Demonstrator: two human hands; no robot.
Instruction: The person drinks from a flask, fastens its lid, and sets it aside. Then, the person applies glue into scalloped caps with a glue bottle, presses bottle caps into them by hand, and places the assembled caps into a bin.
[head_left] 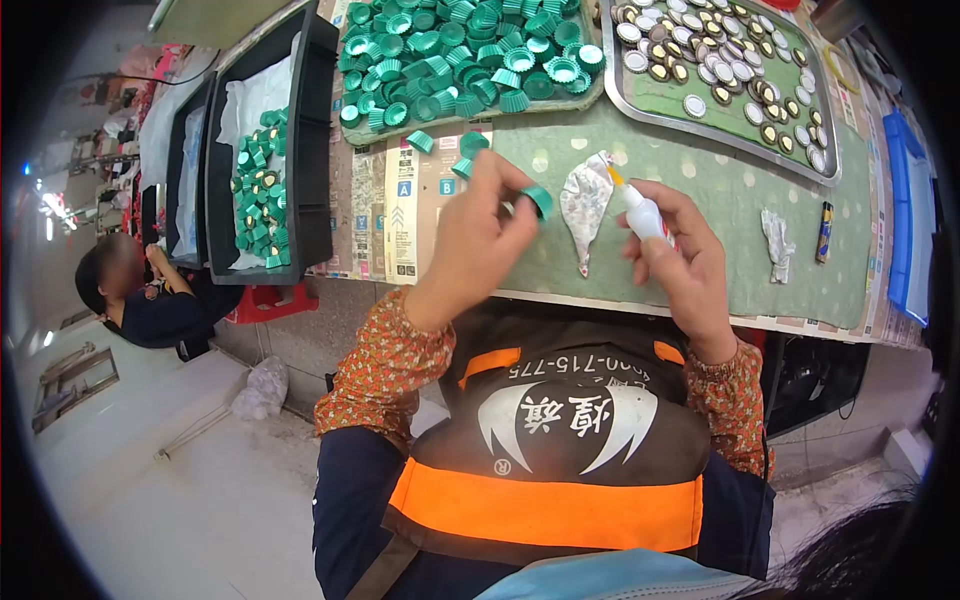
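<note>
My left hand (470, 245) pinches a small green fluted cup (538, 200) between thumb and fingers, above the green cloth. Closed around a white squeeze bottle (641, 215) with an orange nozzle, my right hand (688, 262) holds it tilted with the tip up and left. Beneath the nozzle lies a crumpled, teardrop-shaped whitish piece (585, 205). A few loose green cups (420, 141) sit near my left hand. Behind them, a tray (598, 98) is heaped with many more green cups (455, 60).
A metal tray (725, 172) at the back right bears small round discs. Black crates (318, 150) stand left, one with green cups. To the right are a crumpled white scrap (777, 232), a lighter-like stick (824, 232) and a blue tray (908, 215). Another person (140, 290) sits far left.
</note>
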